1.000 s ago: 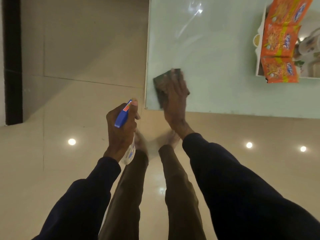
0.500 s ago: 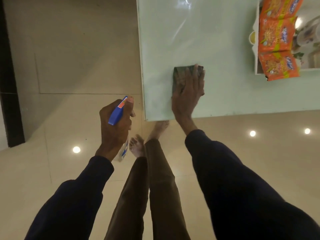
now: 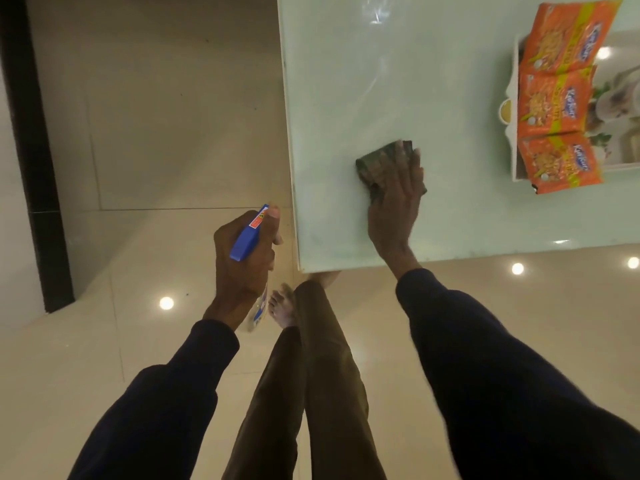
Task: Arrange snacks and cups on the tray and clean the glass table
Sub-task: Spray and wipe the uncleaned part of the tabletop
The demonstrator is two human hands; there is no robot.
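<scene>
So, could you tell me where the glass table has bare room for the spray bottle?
Bare glass runs from the table's left edge to the tray, beyond the cloth under the right hand. Crowded at right: snack packets overhang the tray.

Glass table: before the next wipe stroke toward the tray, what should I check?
1. Cloth flat under the right hand on the glass table: ok.
2. Spray bottle gripped by the left hand, held beside the table edge: ok.
3. Bare glass between cloth and tray: ok.
4. Snack packets fully inside the tray: not ok, the nearest one overhangs the rim.
5. Streaks on the glass: cannot tell, reflections hide them.
</scene>
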